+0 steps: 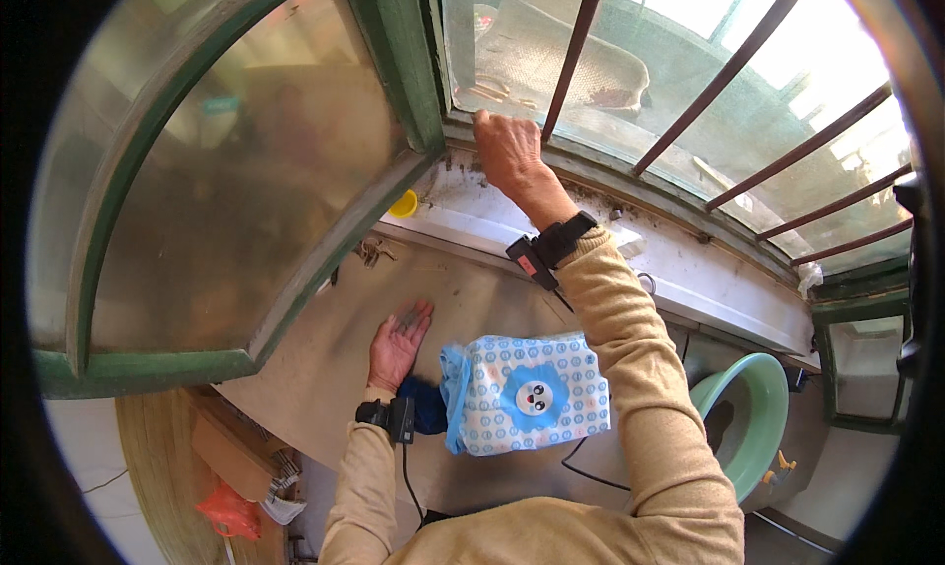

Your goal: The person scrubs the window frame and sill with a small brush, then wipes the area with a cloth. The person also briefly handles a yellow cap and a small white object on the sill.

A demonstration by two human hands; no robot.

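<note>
My right hand (509, 148) reaches up to the bottom of the window frame (590, 168), beside a dark red metal bar (578, 48). Its fingers are curled, and whether anything is inside them is hidden. Low over the table (472, 277), my left hand (399, 345) is palm up with fingers extended, holding nothing. Just right of it lies a blue and white plastic package (535, 395) with a smiling cartoon face. A dark blue cloth (422, 408) is partly tucked behind the package, near my left wrist.
A green-framed glass casement (244, 174) swings inward on the left. A yellow cap (404, 204) sits on the white sill (472, 222), with keys (375, 253) below it. At right stands a green plastic basin (760, 417). A red plastic bag (230, 511) lies lower left.
</note>
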